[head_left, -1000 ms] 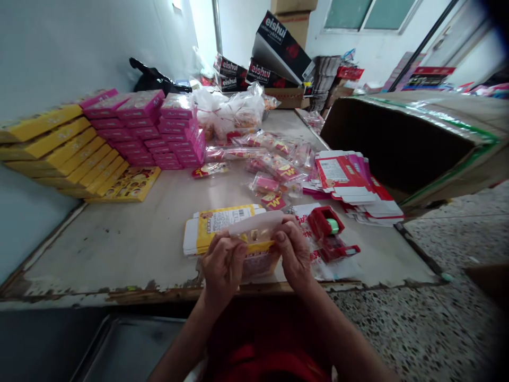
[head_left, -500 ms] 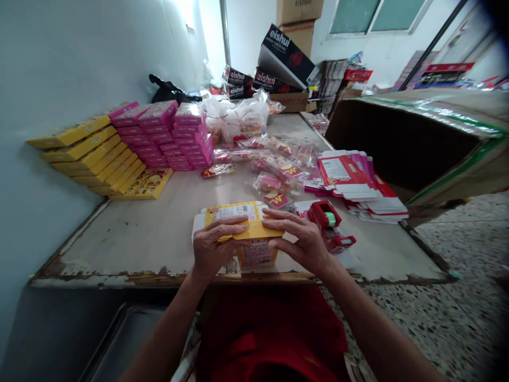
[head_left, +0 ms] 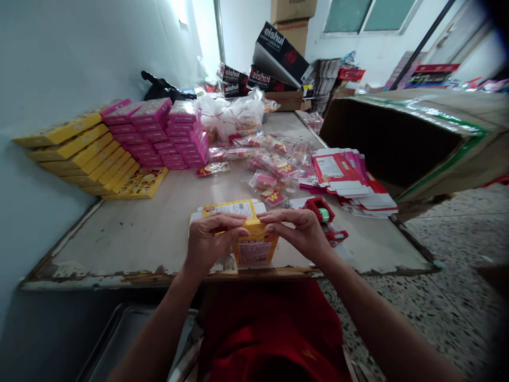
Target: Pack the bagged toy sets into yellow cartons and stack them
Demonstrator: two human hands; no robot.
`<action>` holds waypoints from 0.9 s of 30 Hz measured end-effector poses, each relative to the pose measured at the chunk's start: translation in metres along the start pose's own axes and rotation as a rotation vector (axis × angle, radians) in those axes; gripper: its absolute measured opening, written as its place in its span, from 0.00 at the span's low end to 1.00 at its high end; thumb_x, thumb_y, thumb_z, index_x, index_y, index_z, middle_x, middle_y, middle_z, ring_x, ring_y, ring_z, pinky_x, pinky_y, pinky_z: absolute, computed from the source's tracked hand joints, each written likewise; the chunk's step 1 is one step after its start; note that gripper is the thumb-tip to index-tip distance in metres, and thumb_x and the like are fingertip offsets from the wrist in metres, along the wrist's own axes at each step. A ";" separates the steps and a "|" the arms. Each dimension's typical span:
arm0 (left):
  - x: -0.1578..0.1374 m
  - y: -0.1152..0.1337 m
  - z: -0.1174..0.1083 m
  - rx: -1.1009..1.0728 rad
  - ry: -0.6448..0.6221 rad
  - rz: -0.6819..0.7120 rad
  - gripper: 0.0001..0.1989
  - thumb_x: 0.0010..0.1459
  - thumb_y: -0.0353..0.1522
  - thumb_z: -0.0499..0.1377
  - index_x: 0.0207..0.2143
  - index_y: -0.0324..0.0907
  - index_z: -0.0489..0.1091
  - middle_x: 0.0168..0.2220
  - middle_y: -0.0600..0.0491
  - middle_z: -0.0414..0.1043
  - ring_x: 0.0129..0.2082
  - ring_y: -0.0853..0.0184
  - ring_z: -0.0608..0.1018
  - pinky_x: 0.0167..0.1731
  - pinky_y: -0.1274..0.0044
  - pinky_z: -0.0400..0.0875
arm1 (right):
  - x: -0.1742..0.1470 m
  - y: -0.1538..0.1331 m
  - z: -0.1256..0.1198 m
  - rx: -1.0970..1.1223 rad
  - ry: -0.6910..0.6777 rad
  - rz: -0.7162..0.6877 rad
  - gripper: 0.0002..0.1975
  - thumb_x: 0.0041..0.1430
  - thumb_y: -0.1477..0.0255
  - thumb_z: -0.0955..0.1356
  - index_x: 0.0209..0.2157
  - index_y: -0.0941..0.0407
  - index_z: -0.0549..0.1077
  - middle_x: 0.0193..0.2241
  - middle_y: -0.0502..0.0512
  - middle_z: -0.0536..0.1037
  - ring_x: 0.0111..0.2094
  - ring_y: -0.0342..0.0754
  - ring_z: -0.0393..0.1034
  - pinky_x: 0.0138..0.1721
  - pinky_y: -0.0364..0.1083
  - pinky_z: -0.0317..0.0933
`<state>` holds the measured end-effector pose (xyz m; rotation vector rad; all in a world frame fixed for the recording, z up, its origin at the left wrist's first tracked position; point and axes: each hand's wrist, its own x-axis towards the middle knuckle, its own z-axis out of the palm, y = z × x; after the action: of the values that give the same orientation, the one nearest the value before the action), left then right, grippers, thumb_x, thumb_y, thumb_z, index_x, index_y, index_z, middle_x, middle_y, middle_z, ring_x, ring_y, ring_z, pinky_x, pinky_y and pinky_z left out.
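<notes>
Yellow box [head_left: 256, 252]: upright on the counter [head_left: 131, 239], lower centre of frame;
Left hand [head_left: 207, 240]: fingers pinching the box's top edge;
Right hand [head_left: 301, 232]: fingers pinching the same edge; red tape dispenser [head_left: 314, 205] nearby

Glare brightens the left wall [head_left: 87, 58], and the right edge darkens.

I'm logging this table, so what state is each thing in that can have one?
Held yellow box, upright; top looks closed
Left hand, pinching its top edge
Right hand, pinching its top edge
Yellow boxes at left, stacked
Pink boxes, stacked
Red-and-white cartons, flat, piled
Red tape dispenser, loaded
Large cardboard box, open
White plastic bags, filled
Black "eishui" carton, tilted
</notes>
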<state>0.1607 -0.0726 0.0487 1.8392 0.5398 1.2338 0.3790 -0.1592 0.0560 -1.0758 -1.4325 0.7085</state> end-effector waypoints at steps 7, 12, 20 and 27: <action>0.001 -0.017 -0.026 0.227 -0.285 0.304 0.16 0.53 0.32 0.73 0.45 0.49 0.81 0.52 0.48 0.82 0.56 0.57 0.80 0.60 0.63 0.73 | -0.010 0.015 -0.006 -0.302 -0.099 -0.244 0.16 0.62 0.74 0.75 0.50 0.42 0.82 0.57 0.49 0.80 0.62 0.54 0.69 0.64 0.61 0.63; -0.013 -0.044 0.000 -0.024 -0.111 0.018 0.13 0.56 0.34 0.71 0.43 0.44 0.74 0.46 0.49 0.80 0.44 0.62 0.84 0.44 0.72 0.81 | -0.015 0.000 -0.008 -0.242 -0.104 -0.115 0.23 0.67 0.69 0.71 0.62 0.42 0.72 0.66 0.53 0.71 0.66 0.54 0.65 0.66 0.59 0.62; -0.012 -0.018 0.024 -0.081 0.160 -0.099 0.07 0.63 0.35 0.65 0.40 0.44 0.71 0.39 0.55 0.77 0.36 0.70 0.78 0.35 0.81 0.73 | -0.067 -0.009 -0.136 -0.475 0.485 0.420 0.22 0.57 0.54 0.75 0.46 0.55 0.81 0.41 0.59 0.84 0.40 0.53 0.77 0.41 0.51 0.71; -0.057 -0.011 0.062 0.021 -0.154 -0.264 0.05 0.67 0.35 0.60 0.38 0.44 0.70 0.27 0.60 0.72 0.23 0.73 0.70 0.24 0.83 0.64 | -0.066 0.019 -0.126 -0.236 0.295 0.737 0.25 0.44 0.49 0.78 0.29 0.58 0.83 0.28 0.55 0.83 0.31 0.50 0.73 0.39 0.50 0.65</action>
<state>0.1937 -0.1329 -0.0023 1.7963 0.6864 0.9065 0.5011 -0.2312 0.0324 -1.8478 -0.8596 0.8532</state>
